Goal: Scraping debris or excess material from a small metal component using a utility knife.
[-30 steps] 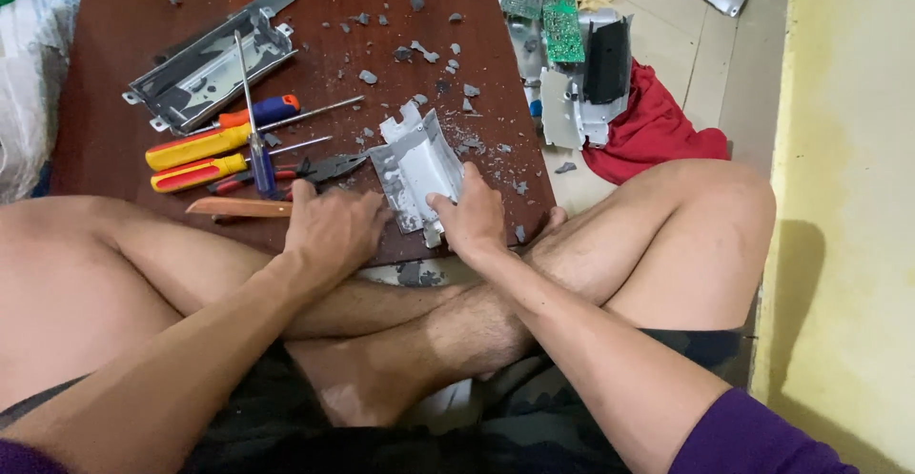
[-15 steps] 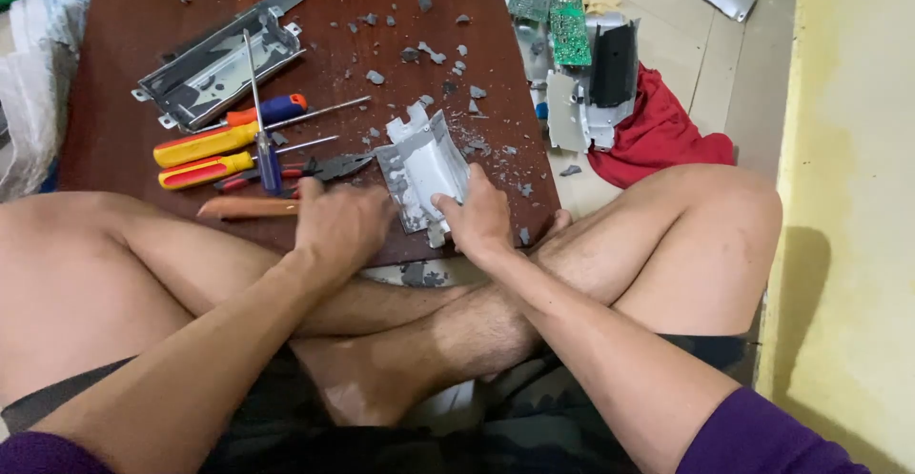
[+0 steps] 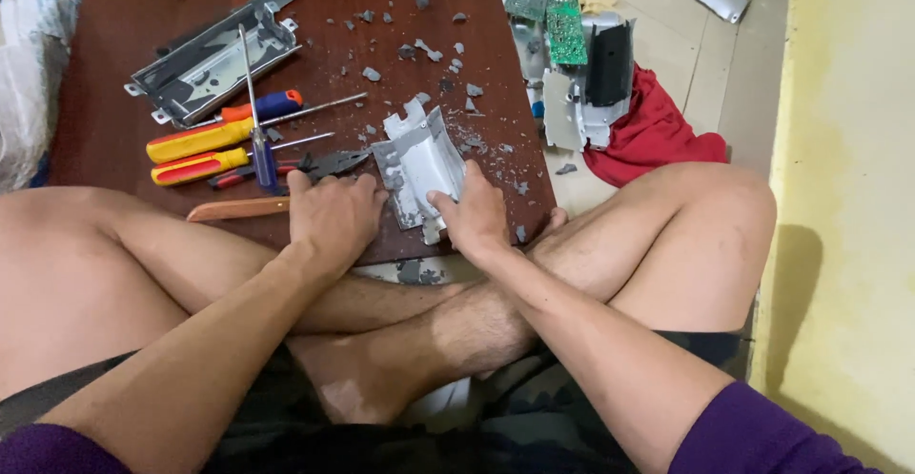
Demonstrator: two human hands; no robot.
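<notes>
My right hand [image 3: 474, 215] grips the grey plastic casing [image 3: 417, 161] at its 5 o'clock edge, thumb on top, fingers curled round the side. Casing lies tilted on the brown board [image 3: 124, 45], near its front edge, long axis running roughly 11 to 5 o'clock.

My left hand [image 3: 332, 219] sits at the casing's 8 o'clock, touching its lower left edge. Fingers are bent and pressed down on the board and casing edge. Can't tell if they pinch anything underneath.

Pliers [image 3: 324, 163] lie just at 12 o'clock of my left hand, jaws pointing toward the casing. A wooden handle [image 3: 238, 209] lies flat at 9 o'clock of that hand, its end touching or hidden under it.

Further at 10 o'clock: two yellow-red screwdrivers [image 3: 205, 150] side by side, one orange-blue screwdriver [image 3: 257, 109] above them, and a thin blue-handled one [image 3: 257, 121] lying across all three.

Metal bracket [image 3: 210, 55] at 11 o'clock, well apart, near the far left of the board.

Grey plastic chips [image 3: 419, 50] are scattered over the board from 12 to 2 o'clock of the casing.

Off the board at 2 o'clock: green circuit boards [image 3: 548, 7], a grey-black housing [image 3: 596, 79], a red cloth [image 3: 658, 131] on the tile floor.

I sit cross-legged, board resting against my shins.
</notes>
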